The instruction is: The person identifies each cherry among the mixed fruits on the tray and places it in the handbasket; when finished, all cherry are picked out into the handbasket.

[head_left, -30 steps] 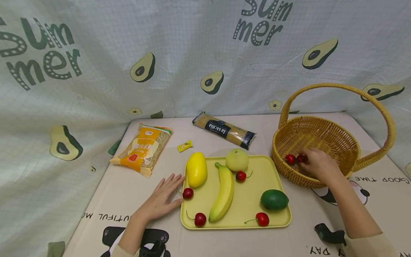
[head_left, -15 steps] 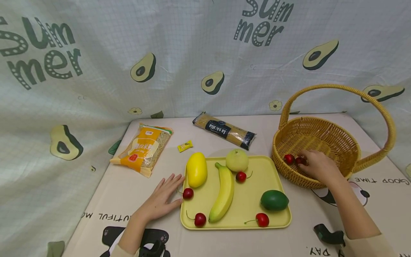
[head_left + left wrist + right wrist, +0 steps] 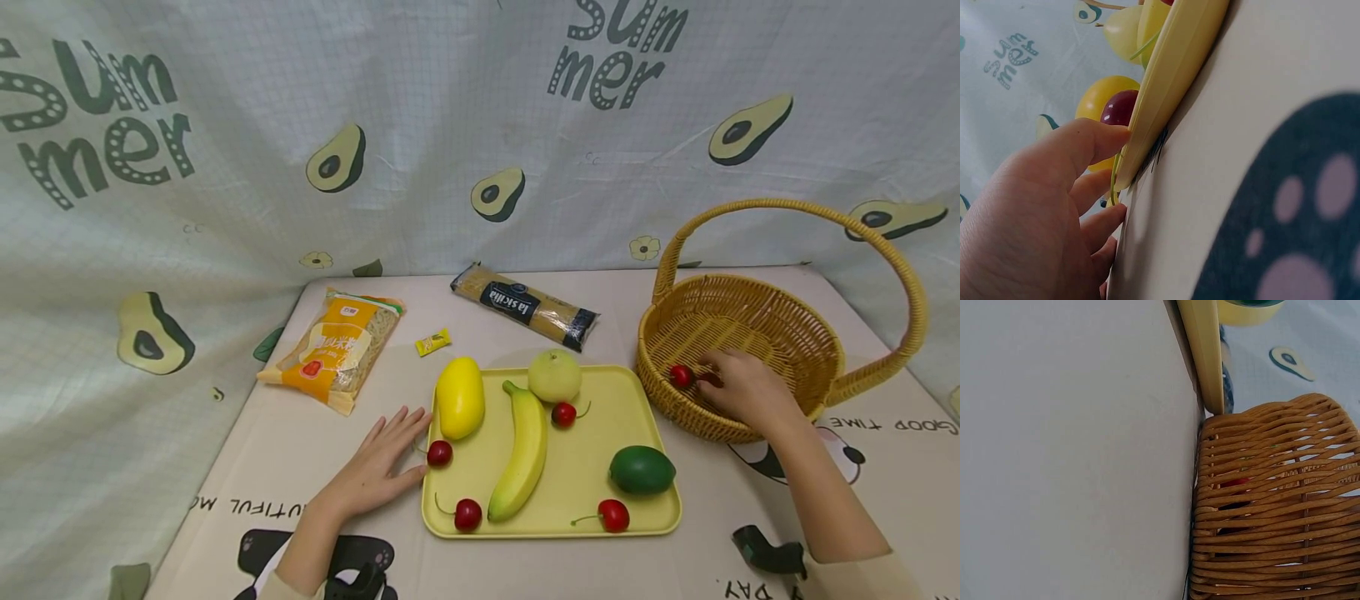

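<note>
My left hand point(image 3: 382, 467) lies with fingers spread at the left edge of the yellow tray point(image 3: 577, 500); in the left wrist view its thumb touches the rim beside a dark cherry point(image 3: 1119, 107). My right hand point(image 3: 746, 385) reaches into the wicker basket point(image 3: 787, 312), fingers bent down. Its fingertips pinch a dark red cherry, mostly hidden by them. Just left of them a second cherry point(image 3: 681, 377) lies in the basket. In the right wrist view the woven wall point(image 3: 1272, 512) hides this hand, with red showing through.
On the tray lie a yellow mango point(image 3: 460, 398), a banana point(image 3: 521, 450), a pale green round fruit point(image 3: 555, 376), a dark green oval fruit point(image 3: 642, 470) and several cherries. Behind it are a noodle bag point(image 3: 337, 348), a yellow sweet point(image 3: 432, 342) and a spaghetti pack point(image 3: 525, 305). The basket's tall handle point(image 3: 795, 204) arches overhead.
The cherry left of my right fingertips has shifted slightly, and the other is now more covered by the fingers. My left hand stays in place.
</note>
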{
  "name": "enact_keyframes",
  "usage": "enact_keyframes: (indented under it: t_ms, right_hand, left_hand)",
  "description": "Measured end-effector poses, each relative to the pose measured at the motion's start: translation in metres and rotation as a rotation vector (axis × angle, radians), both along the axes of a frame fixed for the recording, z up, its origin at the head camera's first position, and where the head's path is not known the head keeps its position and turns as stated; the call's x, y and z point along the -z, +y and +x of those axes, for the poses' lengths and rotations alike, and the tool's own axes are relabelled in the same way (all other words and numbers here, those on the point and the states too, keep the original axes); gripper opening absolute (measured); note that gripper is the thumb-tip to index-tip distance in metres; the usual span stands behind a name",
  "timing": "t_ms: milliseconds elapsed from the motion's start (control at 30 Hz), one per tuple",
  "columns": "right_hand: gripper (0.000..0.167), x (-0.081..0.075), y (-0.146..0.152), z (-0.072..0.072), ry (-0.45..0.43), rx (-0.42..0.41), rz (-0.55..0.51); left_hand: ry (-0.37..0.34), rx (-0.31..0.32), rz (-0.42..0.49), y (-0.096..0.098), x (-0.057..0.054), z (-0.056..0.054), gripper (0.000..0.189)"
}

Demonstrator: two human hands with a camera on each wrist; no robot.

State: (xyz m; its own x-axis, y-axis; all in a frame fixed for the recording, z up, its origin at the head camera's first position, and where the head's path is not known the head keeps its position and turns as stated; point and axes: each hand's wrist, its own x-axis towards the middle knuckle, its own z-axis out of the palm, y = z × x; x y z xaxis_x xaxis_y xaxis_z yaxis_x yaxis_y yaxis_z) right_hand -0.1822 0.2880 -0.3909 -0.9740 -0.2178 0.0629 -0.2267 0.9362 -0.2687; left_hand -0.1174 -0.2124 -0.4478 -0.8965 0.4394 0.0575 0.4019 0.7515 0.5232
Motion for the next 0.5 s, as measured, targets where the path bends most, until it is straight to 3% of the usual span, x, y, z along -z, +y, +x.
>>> enact_keyframes:
  t_ms: [367,500]
  right_hand:
    - [0.028,-0.0026,-0.001,0.0036,0.08,0.031,-0.008]
    - [0.026,-0.0025,-0.0017,0.0054,0.153,0.054,-0.036]
  left_hand:
    - [-0.006,0.002,-0.006,0.0004,-0.0013,-0.0002,0.068]
    - [-0.002,0.002,-0.004,0.0007,-0.0018,-0.0004,0.067]
